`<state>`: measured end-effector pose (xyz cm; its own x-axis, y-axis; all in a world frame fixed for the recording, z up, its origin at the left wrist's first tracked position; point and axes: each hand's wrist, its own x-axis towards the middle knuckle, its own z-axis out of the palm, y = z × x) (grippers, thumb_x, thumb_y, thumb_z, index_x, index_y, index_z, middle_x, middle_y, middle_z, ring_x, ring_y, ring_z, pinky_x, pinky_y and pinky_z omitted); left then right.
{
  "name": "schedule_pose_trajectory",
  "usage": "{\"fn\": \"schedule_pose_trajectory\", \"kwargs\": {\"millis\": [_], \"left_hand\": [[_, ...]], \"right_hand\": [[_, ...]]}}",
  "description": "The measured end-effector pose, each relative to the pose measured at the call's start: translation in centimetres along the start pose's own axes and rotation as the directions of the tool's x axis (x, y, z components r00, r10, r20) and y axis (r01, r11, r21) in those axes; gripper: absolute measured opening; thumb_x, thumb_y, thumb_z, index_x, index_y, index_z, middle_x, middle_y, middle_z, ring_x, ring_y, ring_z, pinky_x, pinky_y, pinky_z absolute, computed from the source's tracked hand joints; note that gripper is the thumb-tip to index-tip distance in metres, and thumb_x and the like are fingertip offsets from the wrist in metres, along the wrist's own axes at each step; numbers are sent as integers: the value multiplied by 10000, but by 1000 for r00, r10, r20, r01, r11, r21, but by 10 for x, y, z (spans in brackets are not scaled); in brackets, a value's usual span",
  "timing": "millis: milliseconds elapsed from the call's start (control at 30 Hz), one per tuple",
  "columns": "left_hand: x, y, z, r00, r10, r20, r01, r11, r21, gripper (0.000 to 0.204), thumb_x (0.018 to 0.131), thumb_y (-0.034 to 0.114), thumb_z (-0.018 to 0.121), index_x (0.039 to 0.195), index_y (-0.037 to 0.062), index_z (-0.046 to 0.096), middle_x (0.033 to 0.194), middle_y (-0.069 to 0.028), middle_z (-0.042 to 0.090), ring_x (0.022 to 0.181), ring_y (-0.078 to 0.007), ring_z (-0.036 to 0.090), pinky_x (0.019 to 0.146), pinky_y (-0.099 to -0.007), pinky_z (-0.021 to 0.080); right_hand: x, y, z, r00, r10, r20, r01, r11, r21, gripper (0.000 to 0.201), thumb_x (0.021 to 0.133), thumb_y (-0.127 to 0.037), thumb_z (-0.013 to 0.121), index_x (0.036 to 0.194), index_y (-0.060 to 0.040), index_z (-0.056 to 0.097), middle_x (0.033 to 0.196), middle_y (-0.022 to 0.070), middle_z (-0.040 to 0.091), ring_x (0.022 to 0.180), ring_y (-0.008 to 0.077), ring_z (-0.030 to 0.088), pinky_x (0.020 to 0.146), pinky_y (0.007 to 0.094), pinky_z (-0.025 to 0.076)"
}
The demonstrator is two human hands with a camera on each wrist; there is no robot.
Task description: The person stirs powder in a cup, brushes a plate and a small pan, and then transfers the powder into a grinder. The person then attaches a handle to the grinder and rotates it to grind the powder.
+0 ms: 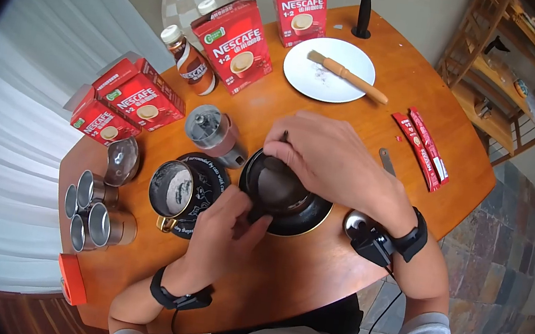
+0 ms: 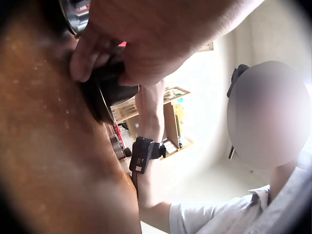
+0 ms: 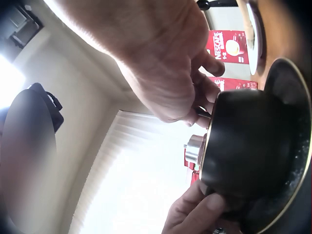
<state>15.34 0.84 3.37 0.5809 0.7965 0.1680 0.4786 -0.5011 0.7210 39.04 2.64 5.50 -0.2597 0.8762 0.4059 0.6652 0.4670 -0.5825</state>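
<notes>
A black cup [image 3: 243, 146] with a gold rim stands on a black gold-edged saucer [image 1: 304, 222]. My left hand [image 1: 225, 229] grips the cup's near-left side, thumb and fingers at its handle area; the left wrist view shows that hand [image 2: 141, 44] against the dark cup [image 2: 114, 83]. Over the cup's mouth, my right hand [image 1: 332, 162] pinches a thin dark handle that goes down into the cup; in the right wrist view its curled fingers [image 3: 202, 92] are at the rim. The handle's lower end is hidden.
Left of the cup are a second cup [image 1: 171, 188] with pale powder, a grinder-like device [image 1: 214, 133] and several metal cups [image 1: 108, 224]. Behind stand red boxes [image 1: 236, 48] and a white plate [image 1: 300, 73] with a brush [image 1: 347, 76]. Red sachets [image 1: 422, 150] lie right.
</notes>
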Motion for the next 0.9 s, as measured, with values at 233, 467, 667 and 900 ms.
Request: {"fn": "schedule_pose_trajectory", "kwargs": {"millis": [233,467,667,900], "left_hand": [[1,-20,-3,996,-13,85,24,992,-123,275,927,170,819,894,-15,619,884,-83,532,621,-176,568,569,-324,454],[0,-23,-8,990,-16,141,41,983,-177,268,956,226,791,934,-8,661,946,-98,558,639,-190,572,585,-324,464],[1,-25,-9,989,15,148,8,988,-157,274,944,241,801,911,1,671,927,-104,548,655,-218,572,580,-342,458],[1,-25,-11,988,29,149,-5,988,-155,262,938,234,808,929,6,680,933,-112,560,668,-236,583,589,-358,466]], "right_hand": [[-4,-11,-6,994,-52,99,53,998,-14,97,969,-189,708,969,-94,688,914,53,675,894,296,649,728,428,518],[-5,-11,-1,989,-147,-17,147,989,-12,76,893,-135,762,934,-94,713,849,35,647,804,268,623,618,405,487],[-3,-15,-6,995,-96,-5,96,995,-6,67,868,-103,775,897,-71,724,816,50,675,778,282,613,619,410,494],[-6,-15,-10,991,-66,117,48,988,146,62,881,-84,770,915,-36,751,838,85,712,760,301,627,657,405,509]]}}
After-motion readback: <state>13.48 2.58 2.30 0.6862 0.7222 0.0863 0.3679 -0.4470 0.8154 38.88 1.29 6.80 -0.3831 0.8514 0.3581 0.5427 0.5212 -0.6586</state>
